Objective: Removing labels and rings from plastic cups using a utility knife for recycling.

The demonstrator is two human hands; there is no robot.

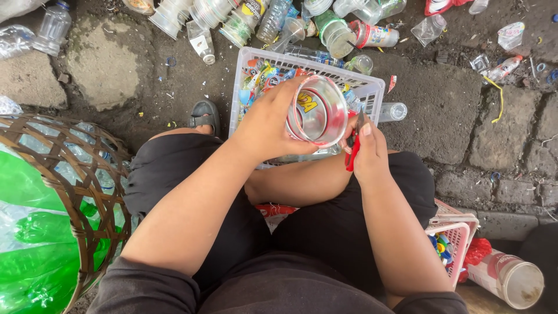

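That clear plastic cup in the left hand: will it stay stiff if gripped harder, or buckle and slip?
The clear plastic cup looks thin-walled and empty, so it is probably light and would likely buckle under a hard squeeze. The left hand wraps its side near the rim, the stiffest part. Its glossy, round wall may slip or roll if set down sideways.
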